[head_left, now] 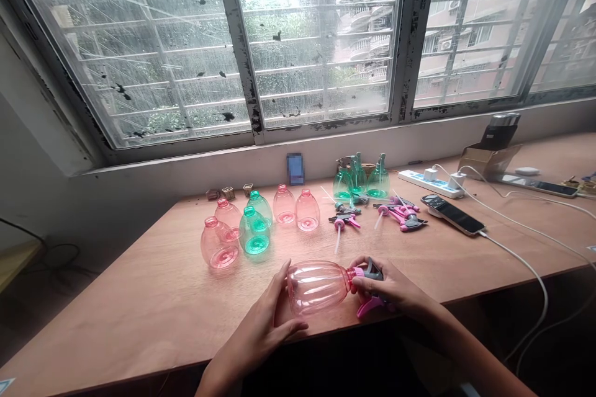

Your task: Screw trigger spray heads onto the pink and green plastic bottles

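A clear pink spray bottle point(319, 288) lies on its side near the front edge of the table, neck pointing right. My left hand point(267, 316) cups its base, fingers behind and thumb in front. At the neck, my right hand point(391, 285) is closed around a pink-and-grey trigger spray head point(371, 270), its pink trigger point(370, 306) hanging below. The head sits against the bottle's mouth; I cannot tell whether it is screwed tight. Beyond my hands lie loose pink-and-grey spray heads point(404, 214) with thin tubes, and a separate spray head point(343, 223).
Open pink bottles point(220, 248) and green bottles point(255, 236) stand at the left and middle. Green bottles with spray heads point(356, 180) are at the back. A phone point(295, 169) leans on the wall; another phone point(454, 216), a power strip point(431, 183) and white cables point(535, 273) occupy the right.
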The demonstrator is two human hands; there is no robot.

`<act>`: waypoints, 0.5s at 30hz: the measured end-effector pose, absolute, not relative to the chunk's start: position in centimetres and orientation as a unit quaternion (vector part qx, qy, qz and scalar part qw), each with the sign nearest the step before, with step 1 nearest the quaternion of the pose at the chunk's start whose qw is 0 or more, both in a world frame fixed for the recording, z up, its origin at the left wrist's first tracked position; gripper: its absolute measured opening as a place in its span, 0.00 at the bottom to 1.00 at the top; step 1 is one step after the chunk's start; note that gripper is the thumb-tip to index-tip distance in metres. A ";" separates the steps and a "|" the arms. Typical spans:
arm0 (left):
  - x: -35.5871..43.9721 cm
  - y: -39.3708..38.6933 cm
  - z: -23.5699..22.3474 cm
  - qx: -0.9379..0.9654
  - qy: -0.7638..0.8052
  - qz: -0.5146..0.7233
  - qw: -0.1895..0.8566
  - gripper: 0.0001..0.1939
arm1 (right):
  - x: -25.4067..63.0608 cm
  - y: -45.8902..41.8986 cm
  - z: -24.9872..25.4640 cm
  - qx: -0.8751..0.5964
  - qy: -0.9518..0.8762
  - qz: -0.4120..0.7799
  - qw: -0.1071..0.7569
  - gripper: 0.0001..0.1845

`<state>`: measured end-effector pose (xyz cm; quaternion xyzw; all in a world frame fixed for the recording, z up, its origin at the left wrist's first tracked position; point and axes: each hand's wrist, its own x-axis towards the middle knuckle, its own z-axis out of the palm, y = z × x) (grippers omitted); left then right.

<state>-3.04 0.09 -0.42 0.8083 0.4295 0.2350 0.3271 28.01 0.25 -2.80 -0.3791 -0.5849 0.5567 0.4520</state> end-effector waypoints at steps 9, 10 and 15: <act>-3.2 0.1 -0.2 0.785 0.425 0.241 0.380 0.38 | 28.1 0.3 -2.9 -0.381 -0.585 0.558 0.449 0.19; -3.1 0.1 -0.2 0.782 0.422 0.245 0.388 0.39 | 28.1 0.3 -2.9 -0.381 -0.586 0.557 0.449 0.19; -3.0 0.1 -0.6 0.786 0.413 0.256 0.383 0.53 | 28.1 0.3 -2.9 -0.386 -0.582 0.558 0.448 0.18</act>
